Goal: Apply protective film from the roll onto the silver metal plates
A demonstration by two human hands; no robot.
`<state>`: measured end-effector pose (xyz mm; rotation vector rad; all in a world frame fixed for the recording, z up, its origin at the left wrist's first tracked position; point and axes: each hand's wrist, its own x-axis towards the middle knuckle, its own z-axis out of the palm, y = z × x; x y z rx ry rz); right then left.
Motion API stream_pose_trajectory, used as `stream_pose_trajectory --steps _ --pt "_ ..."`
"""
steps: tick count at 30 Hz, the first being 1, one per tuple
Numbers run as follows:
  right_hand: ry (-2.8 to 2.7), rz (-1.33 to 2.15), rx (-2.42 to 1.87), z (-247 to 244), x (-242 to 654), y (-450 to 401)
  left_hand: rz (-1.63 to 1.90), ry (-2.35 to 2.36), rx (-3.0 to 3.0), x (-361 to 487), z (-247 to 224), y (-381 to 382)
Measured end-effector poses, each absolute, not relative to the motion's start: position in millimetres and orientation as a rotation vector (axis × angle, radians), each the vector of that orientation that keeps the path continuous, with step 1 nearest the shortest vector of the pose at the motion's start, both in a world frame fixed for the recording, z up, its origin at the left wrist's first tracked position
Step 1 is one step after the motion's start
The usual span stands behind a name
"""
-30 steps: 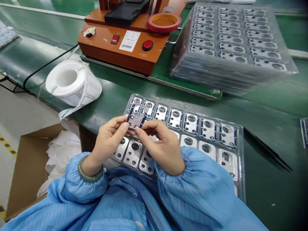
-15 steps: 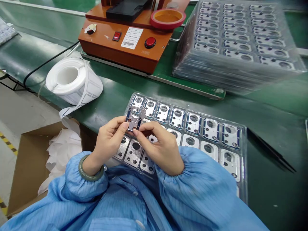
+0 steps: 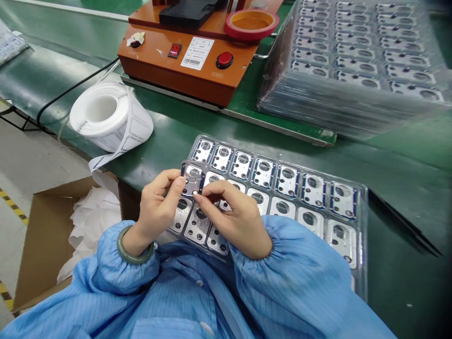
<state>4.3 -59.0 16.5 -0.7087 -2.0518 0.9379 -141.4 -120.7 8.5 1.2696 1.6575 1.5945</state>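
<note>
Silver metal plate (image 3: 192, 179), blue-edged; round holes throughout.

A worker at the line wears a light blue anti-static smock (image 3: 197, 301) with fine darker vertical stripes and a small pale button (image 3: 199, 283) down the front. Its full sleeves gather into puffed elastic cuffs, the left cuff (image 3: 122, 266) and the right cuff (image 3: 252, 252), leaving the left hand (image 3: 157, 212) and right hand (image 3: 236, 226) bare and ungloved. A smooth, mottled green bangle (image 3: 129, 256), apparently of stone, circles the left wrist just above the cuff.
</note>
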Motion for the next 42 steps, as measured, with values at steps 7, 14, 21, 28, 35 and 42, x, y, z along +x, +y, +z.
stream_pose_trajectory --steps 7,14,21,28,35,42 --pt "-2.055 0.961 -0.680 18 5 -59 1.637 1.580 1.261 -140 13 -120" --pt "-2.088 1.018 -0.639 16 4 -60 1.711 1.795 1.337 -141 9 -116" --pt "-2.107 1.048 -0.636 15 4 -60 1.719 1.808 1.412 -141 6 -119" --pt "-2.121 1.060 -0.625 14 3 -61 1.769 1.805 1.413 -141 2 -117" --pt "-2.219 0.953 -0.583 14 5 -61 1.826 1.969 1.498 -145 -4 -117" --pt "-2.306 0.660 -0.576 13 5 -62 1.807 2.092 1.587 -143 -5 -117"
